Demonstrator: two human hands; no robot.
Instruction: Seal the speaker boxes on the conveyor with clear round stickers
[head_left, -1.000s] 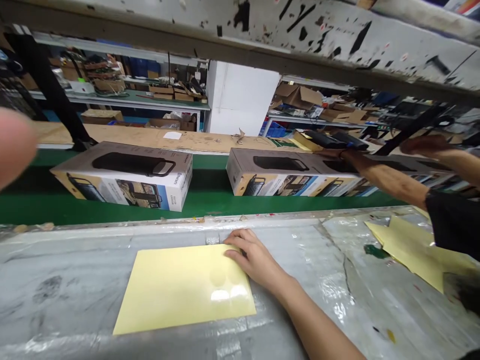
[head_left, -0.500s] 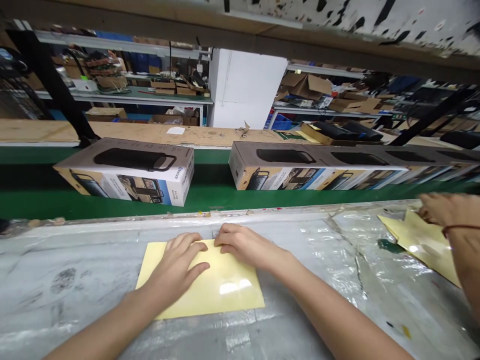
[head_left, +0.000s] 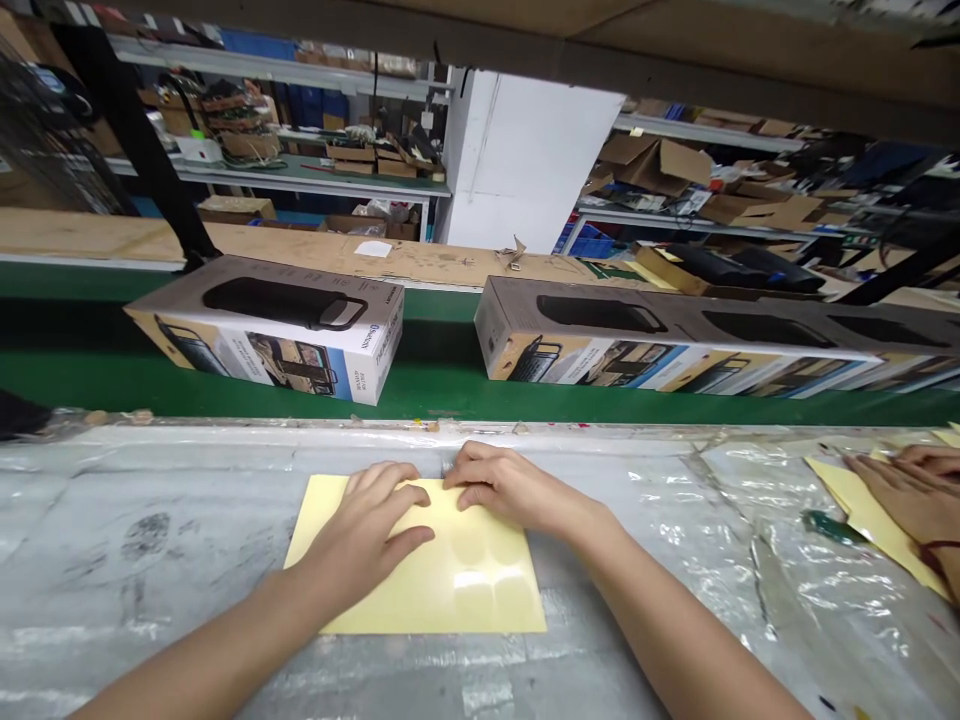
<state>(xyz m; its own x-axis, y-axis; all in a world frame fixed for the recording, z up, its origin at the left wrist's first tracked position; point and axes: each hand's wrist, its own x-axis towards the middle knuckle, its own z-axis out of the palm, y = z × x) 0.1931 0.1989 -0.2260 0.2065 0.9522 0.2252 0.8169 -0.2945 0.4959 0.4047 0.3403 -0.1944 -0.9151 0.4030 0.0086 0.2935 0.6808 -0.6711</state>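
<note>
Faces a green conveyor belt (head_left: 442, 392) carrying a printed carton (head_left: 277, 330), leans over a plastic-covered bench (head_left: 150, 500) where a glossy yellow sheet (head_left: 469, 592) lies flat near its far edge, presses left hand (head_left: 360, 540) on it with fingers loosely spread, and rests right hand (head_left: 510, 490) on its far edge with fingers bent, grip impossible to tell.

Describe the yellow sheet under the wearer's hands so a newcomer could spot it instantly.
Find the plastic-covered workbench on the near side of the green conveyor belt. Near its middle lies a glossy pale yellow sheet, flat, with the left hand and right hand resting on its far part. Unlike the yellow sheets at the far right, under another person's hand, it lies alone.
</note>
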